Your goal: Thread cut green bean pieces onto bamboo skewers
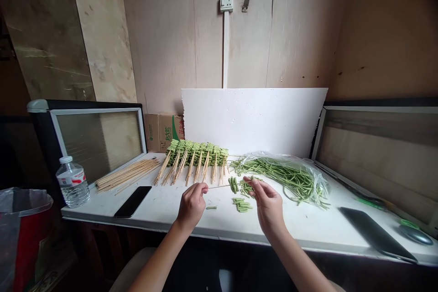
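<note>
My left hand (192, 205) is closed around the blunt end of a thin bamboo skewer (219, 186), which points right. Several short pieces of green bean (233, 185) sit side by side on that skewer. At its far end, my right hand (268, 203) pinches a cut green bean piece (253, 178) between thumb and fingers. Below the hands lie a small pile of cut bean pieces (242, 205) and one single piece (211, 207). More cut pieces lie partly hidden behind the right fingers.
Filled bean skewers (196, 153) are stacked at the back. Bare skewers (126, 174), a black phone (133, 201) and a water bottle (72, 182) are on the left. Long beans (287, 173) in a plastic bag, a dark flat slab (376, 232) and a mouse (415, 233) are on the right.
</note>
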Available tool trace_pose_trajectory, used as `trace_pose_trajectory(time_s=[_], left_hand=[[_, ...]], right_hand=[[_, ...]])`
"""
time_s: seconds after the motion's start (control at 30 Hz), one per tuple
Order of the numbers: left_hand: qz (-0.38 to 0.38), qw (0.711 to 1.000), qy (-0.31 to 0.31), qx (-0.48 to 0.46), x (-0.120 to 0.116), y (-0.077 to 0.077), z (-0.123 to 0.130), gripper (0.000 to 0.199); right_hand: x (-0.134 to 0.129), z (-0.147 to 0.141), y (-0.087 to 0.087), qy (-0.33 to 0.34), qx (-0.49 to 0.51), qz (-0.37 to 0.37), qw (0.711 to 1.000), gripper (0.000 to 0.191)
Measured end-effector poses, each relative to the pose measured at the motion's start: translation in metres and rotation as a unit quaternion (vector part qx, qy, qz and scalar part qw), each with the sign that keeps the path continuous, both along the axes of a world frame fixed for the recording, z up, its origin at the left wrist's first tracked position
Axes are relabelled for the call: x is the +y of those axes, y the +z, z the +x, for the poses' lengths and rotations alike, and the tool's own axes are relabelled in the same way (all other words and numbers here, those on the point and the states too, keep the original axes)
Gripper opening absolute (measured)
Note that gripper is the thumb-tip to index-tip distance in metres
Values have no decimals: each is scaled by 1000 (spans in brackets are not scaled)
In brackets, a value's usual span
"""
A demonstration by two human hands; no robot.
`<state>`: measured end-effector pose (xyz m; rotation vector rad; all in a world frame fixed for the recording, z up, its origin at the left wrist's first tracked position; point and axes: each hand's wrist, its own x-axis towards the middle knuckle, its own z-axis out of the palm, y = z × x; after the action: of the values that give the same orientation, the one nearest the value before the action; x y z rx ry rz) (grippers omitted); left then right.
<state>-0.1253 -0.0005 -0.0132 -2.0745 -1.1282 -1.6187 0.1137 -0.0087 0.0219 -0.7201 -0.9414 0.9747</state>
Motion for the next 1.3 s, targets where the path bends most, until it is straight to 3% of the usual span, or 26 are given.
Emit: trace_pose_trajectory(time_s=[0.13, 0.4, 0.53, 0.83, 1.07, 1.3], left_hand=[[-9, 999, -39, -15, -6, 2, 9, 38], [3, 999, -33, -13, -10, 7, 12, 36], [-12, 999, -31, -31, -10, 7, 14, 35], [-51, 997, -36, -48, -5, 4, 11, 31], [-89, 993, -51, -57, -3, 4, 9, 30], [-101, 992, -57, -55, -1, 3, 8, 30]], right_hand=[[-8, -11, -4, 0, -25, 16, 1000, 29], [-12, -16, -6, -24, -53, 20, 998, 31], [-11, -15, -4, -3, -42, -5, 999, 32], [-17, -17, 4, 47, -60, -12, 997, 54], [-17, -16, 10, 64, -55, 26, 996, 108], [-12, -11, 9, 88, -74, 36, 993, 106]])
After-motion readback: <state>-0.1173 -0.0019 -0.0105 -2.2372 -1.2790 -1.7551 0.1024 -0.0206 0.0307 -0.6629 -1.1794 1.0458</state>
